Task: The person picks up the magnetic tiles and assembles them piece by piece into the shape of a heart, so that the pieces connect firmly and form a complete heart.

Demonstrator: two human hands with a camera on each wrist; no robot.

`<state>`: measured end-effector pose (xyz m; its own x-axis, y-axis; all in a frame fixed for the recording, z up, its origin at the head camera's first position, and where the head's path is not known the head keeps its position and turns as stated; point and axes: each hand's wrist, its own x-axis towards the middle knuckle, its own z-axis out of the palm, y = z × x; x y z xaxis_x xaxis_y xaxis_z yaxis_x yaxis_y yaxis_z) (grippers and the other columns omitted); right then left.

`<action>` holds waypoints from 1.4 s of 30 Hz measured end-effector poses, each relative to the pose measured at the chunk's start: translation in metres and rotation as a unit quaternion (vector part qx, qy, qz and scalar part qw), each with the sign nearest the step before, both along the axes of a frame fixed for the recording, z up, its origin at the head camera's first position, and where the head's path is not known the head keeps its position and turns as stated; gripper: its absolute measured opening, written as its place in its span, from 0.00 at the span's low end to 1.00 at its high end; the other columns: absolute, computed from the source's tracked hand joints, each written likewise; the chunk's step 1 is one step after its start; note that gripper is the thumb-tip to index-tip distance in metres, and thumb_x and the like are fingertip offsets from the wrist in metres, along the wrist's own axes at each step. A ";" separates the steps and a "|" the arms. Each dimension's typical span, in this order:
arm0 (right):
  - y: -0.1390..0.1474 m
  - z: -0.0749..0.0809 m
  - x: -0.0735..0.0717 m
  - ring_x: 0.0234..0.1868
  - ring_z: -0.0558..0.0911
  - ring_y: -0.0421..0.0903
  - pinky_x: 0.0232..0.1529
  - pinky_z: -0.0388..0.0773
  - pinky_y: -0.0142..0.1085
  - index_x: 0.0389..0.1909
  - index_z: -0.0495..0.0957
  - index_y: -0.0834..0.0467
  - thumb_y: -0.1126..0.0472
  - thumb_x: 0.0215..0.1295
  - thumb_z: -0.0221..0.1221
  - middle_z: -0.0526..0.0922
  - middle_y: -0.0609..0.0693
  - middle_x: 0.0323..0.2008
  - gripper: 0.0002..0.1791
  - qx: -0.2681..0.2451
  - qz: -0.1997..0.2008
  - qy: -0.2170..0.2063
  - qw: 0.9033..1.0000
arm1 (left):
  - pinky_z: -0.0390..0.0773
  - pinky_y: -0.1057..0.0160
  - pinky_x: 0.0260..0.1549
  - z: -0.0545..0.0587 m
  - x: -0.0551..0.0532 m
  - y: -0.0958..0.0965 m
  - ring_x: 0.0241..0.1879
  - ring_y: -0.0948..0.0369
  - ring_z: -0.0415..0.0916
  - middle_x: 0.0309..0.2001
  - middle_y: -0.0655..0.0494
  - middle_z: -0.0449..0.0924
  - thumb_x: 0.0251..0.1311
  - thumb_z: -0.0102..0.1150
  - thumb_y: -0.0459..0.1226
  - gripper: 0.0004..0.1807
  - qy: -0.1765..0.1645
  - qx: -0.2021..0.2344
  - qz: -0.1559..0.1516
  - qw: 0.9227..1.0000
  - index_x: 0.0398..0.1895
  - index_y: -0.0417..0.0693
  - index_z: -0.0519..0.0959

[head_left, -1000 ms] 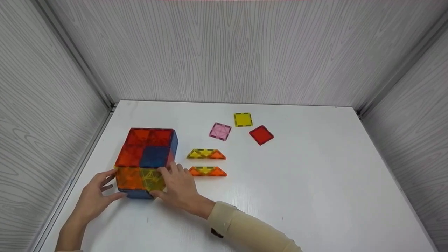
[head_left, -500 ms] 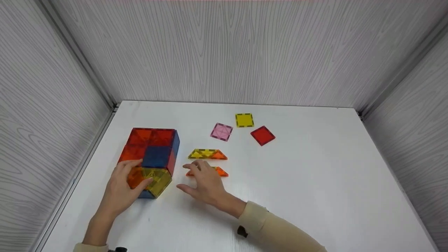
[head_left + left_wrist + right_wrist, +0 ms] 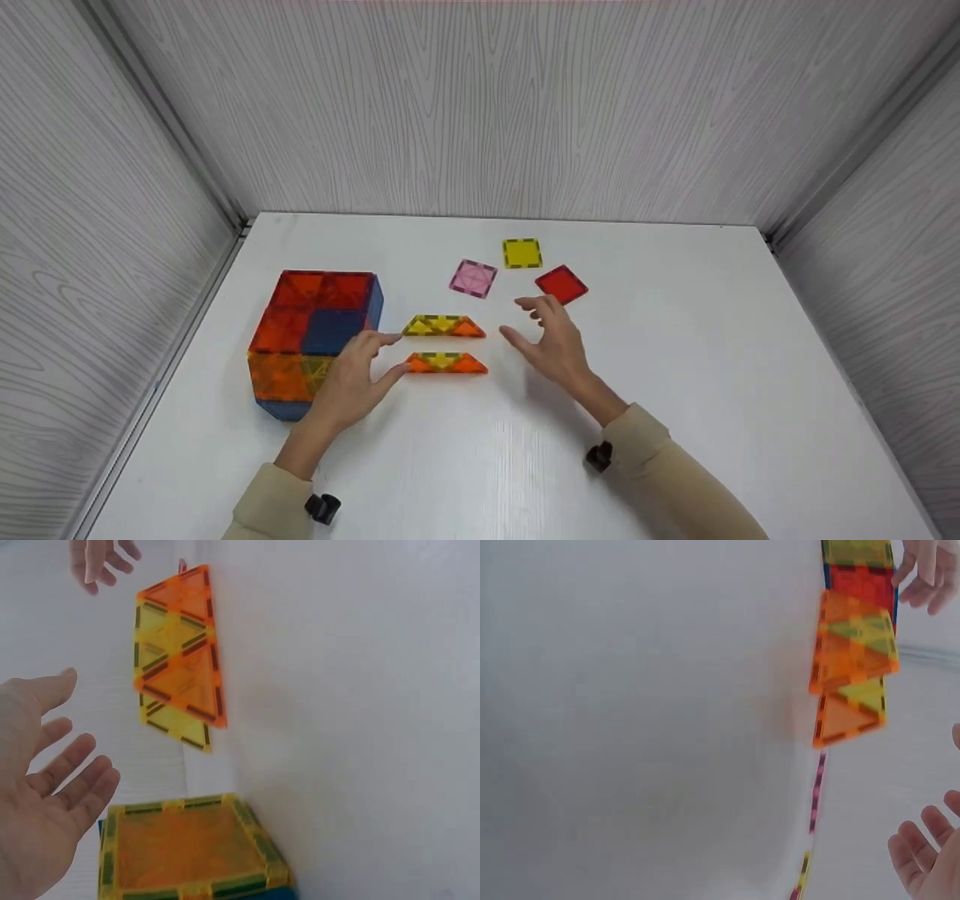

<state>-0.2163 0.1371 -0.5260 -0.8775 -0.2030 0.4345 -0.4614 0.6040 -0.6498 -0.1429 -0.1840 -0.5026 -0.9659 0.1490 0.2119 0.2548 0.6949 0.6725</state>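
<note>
Two upright trapezoid strips of orange and yellow triangular magnetic tiles stand parallel on the table: a rear strip (image 3: pixel 444 326) and a front strip (image 3: pixel 447 363). My left hand (image 3: pixel 352 382) has its fingers and thumb spread at their left ends; the left wrist view shows this hand (image 3: pixel 52 787) apart from them. To their right, my right hand (image 3: pixel 553 345) hovers with parted fingers, holding nothing. A box of magnetic tiles (image 3: pixel 285 326) stands at the left, with red and blue tiles on top and a sloping orange-yellow front. My left hand partly hides its front right corner.
Behind the strips lie three flat square tiles: a pink tile (image 3: pixel 473 278), a yellow tile (image 3: pixel 522 253) and a red tile (image 3: pixel 562 283), the last partly behind my right fingers. Grey wood-grain panels (image 3: pixel 480 112) enclose the white table (image 3: pixel 675 337) at the back and sides.
My right hand has left the box's front right corner and moved right, past the strips. My left hand has moved from the box's left side across its front to the strips' left ends.
</note>
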 end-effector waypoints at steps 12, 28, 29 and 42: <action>0.053 -0.016 -0.055 0.59 0.79 0.57 0.59 0.85 0.52 0.66 0.75 0.56 0.45 0.69 0.68 0.78 0.60 0.61 0.31 0.126 -0.081 -0.075 0.986 | 0.85 0.48 0.59 -0.025 -0.021 0.016 0.57 0.52 0.82 0.57 0.47 0.85 0.68 0.70 0.38 0.21 -0.044 0.012 0.002 0.999 0.63 0.47 0.82; 0.061 -0.018 -0.102 0.64 0.73 0.61 0.66 0.79 0.56 0.73 0.66 0.62 0.40 0.68 0.66 0.72 0.65 0.67 0.42 0.257 -0.121 -0.178 0.942 | 0.87 0.54 0.56 -0.033 -0.026 0.019 0.50 0.59 0.82 0.49 0.55 0.87 0.68 0.68 0.34 0.11 -0.034 0.039 -0.016 0.999 0.52 0.48 0.86; 0.061 -0.018 -0.103 0.64 0.73 0.61 0.66 0.79 0.57 0.73 0.66 0.63 0.40 0.68 0.66 0.72 0.65 0.67 0.42 0.260 -0.122 -0.182 0.941 | 0.87 0.54 0.56 -0.033 -0.026 0.020 0.50 0.59 0.82 0.48 0.55 0.87 0.68 0.68 0.34 0.10 -0.035 0.039 -0.017 0.998 0.51 0.49 0.86; 0.064 -0.019 -0.110 0.64 0.71 0.62 0.65 0.78 0.58 0.71 0.69 0.63 0.41 0.71 0.61 0.74 0.64 0.65 0.38 0.261 -0.120 -0.195 0.938 | 0.87 0.55 0.55 -0.035 -0.027 0.023 0.48 0.61 0.82 0.46 0.56 0.86 0.68 0.68 0.33 0.09 -0.032 0.039 -0.008 0.999 0.48 0.52 0.87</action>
